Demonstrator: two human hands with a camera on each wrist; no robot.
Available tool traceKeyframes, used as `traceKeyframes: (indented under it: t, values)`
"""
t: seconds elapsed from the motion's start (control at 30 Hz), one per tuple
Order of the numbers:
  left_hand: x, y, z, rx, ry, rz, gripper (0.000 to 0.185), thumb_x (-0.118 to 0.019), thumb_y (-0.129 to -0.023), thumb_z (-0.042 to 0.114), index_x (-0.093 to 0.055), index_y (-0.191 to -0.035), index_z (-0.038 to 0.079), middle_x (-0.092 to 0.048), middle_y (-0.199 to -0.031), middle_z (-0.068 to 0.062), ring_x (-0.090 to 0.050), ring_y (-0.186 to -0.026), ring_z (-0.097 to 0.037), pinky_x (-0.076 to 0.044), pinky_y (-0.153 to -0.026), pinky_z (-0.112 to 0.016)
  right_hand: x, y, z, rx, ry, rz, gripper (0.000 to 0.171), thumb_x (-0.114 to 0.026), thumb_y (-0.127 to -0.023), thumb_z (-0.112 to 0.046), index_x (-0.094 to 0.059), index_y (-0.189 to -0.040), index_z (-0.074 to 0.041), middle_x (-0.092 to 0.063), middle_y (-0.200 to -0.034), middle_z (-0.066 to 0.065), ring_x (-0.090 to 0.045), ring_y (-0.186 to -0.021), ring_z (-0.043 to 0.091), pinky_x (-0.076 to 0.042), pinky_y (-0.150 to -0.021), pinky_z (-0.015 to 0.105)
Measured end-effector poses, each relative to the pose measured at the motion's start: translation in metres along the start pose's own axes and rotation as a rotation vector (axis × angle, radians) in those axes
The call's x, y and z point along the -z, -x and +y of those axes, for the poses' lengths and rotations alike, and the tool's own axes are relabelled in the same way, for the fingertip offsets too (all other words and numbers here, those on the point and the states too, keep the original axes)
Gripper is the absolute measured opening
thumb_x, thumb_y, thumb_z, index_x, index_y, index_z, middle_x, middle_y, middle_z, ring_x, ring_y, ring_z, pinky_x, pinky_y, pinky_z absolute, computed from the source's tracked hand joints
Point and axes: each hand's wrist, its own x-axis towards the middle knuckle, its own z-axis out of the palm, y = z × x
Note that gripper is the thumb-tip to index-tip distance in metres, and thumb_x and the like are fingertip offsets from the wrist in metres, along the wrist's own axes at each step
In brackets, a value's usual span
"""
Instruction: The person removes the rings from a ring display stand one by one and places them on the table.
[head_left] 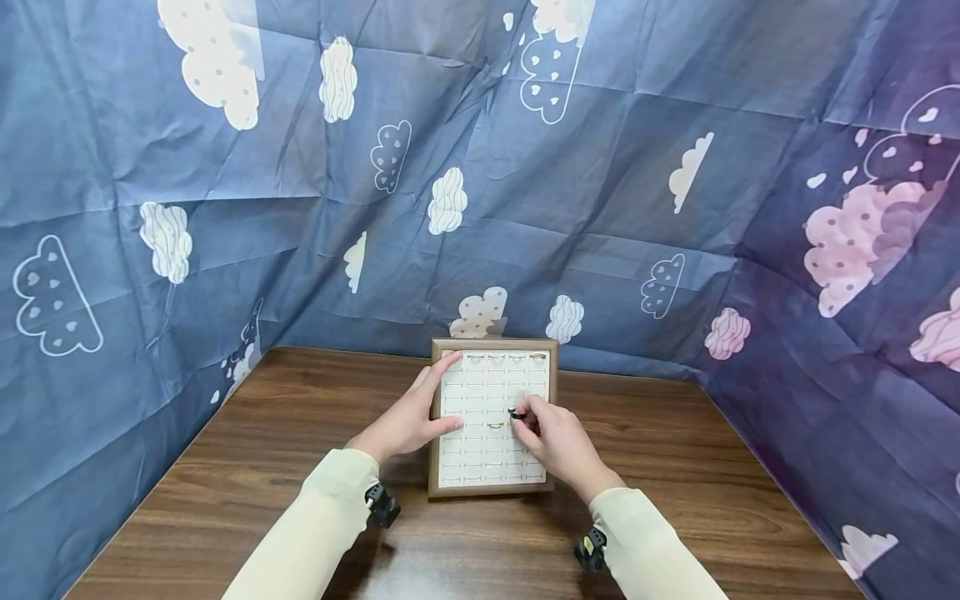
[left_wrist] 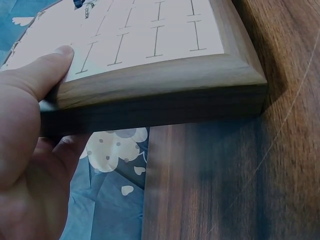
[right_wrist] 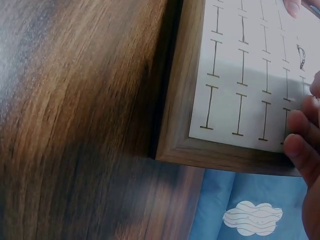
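The left hand (head_left: 408,422) grips a wood-framed white slotted board (head_left: 491,454) to its right, long axis upright in the head view; the right hand (head_left: 558,435) pinches a small dark piece (head_left: 515,413) over it.

A curtained-off nook, arranged much like a small recording booth, is shown: a wood-grain surface (head_left: 300,408) is closed in at the back and sides by creased blue cloth (head_left: 300,150) printed with pale clouds (head_left: 447,200), and small wrist cameras (head_left: 382,505) are worn. The building's kind cannot be told.
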Motion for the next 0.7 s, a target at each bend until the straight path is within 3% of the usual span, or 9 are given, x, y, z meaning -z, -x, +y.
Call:
traceKeyframes:
  t: [0.23,0.5,0.7]
  values:
    - [-0.001,-0.001,-0.001,-0.006,0.005,-0.005,0.104,-0.083,-0.097,0.017,-0.013,-0.173,0.032,-0.035,-0.165,-0.018,-0.049,-0.144,-0.031,-0.042,-0.12,-0.052,0.003,0.002,0.004,0.029,-0.032,-0.016,0.013,-0.075,-0.093,-0.007,-0.063,-0.096,-0.012,-0.056,-0.075,-0.012,-0.048,-0.068,-0.001,-0.046,-0.064,0.022]
    - [0.0,-0.002,0.001,0.003,0.007,-0.014,0.105,-0.083,-0.097,0.018,-0.012,-0.173,0.034,-0.035,-0.165,-0.017,-0.048,-0.143,-0.031,-0.043,-0.12,-0.052,0.02,0.005,0.008,0.033,-0.146,0.017,0.012,-0.069,-0.091,-0.002,-0.06,-0.095,-0.009,-0.057,-0.076,-0.008,-0.05,-0.069,-0.001,-0.046,-0.061,0.021]
    - [0.0,-0.001,0.0,0.014,-0.003,-0.011,0.105,-0.082,-0.098,0.019,-0.011,-0.173,0.035,-0.035,-0.165,-0.016,-0.048,-0.143,-0.03,-0.043,-0.119,-0.052,0.036,0.011,0.016,-0.032,-0.117,-0.006,0.016,-0.073,-0.094,0.0,-0.062,-0.099,-0.01,-0.06,-0.079,-0.007,-0.051,-0.071,0.0,-0.047,-0.063,0.022]
